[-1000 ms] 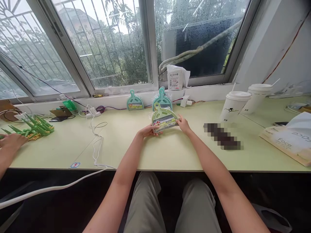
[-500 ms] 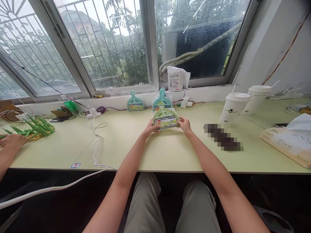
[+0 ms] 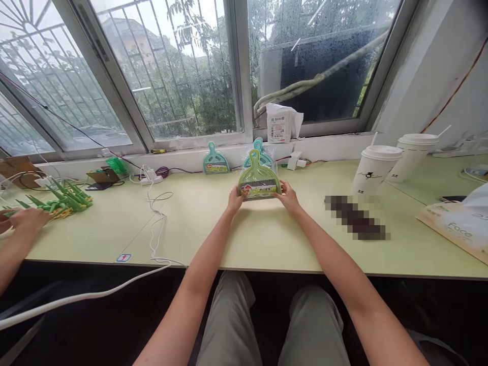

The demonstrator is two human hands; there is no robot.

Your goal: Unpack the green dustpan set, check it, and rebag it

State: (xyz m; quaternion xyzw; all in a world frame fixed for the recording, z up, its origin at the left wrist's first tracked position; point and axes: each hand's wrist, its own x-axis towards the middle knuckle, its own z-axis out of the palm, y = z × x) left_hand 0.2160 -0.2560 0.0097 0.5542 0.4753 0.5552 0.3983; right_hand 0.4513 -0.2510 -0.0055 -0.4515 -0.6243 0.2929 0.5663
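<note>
A light green dustpan set (image 3: 259, 175) in clear wrap is held handle up near the middle of the table. My left hand (image 3: 235, 199) grips its lower left corner, and my right hand (image 3: 288, 197) grips the lower right one. Right behind it, partly hidden, a teal dustpan set (image 3: 258, 147) leans at the wall. Another teal dustpan set (image 3: 215, 160) leans there further left, apart from the hands.
White cups (image 3: 375, 168) and a tissue pack (image 3: 453, 223) are on the right, near a blurred dark object (image 3: 356, 217). White cables (image 3: 157, 218) cross the table (image 3: 198, 234). At far left, another person's hands (image 3: 28, 219) touch green stalks (image 3: 64, 198).
The light green set has tilted more upright between my hands, its handle higher and now covering more of the teal set behind. The whole view has shifted slightly.
</note>
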